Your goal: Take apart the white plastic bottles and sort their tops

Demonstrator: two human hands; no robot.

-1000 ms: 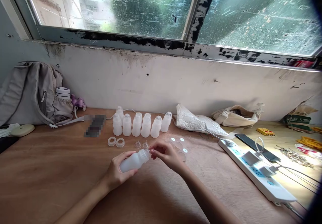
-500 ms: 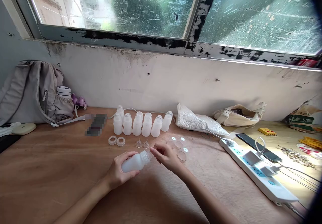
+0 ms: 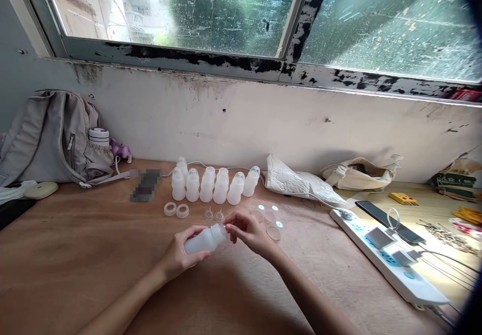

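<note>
Gripping frosted bottle (image 3: pixel 201 242), tilted over table (image 3: pixel 75 254), w/ L hand (image 3: pixel 176 257) fingers, pinching at its mouth w/ R hand (image 3: pixel 250 232) fingers (held pc. unclear), seemingly part-fitted, w/ 7 bottles (image 3: pixel 207 187) behind apparently topped, & 2 rings (image 3: pixel 183 216), 2 stemmed pcs. (image 3: pixel 219 217) & small discs (image 3: pixel 279 224) unfitted.

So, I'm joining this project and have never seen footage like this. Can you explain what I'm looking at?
There's no robot: you see a person's two bare hands, filmed forward and down by one camera worn on the head. The left hand holds a frosted bottle tilted, neck toward the right hand. The right fingers are at its mouth; whether they grip something is too small to tell.

On the wooden table, seven similar bottles stand near the wall, with white rings and small white discs nearer the hands. To the left is a backpack; to the right, a power strip and phone.
</note>
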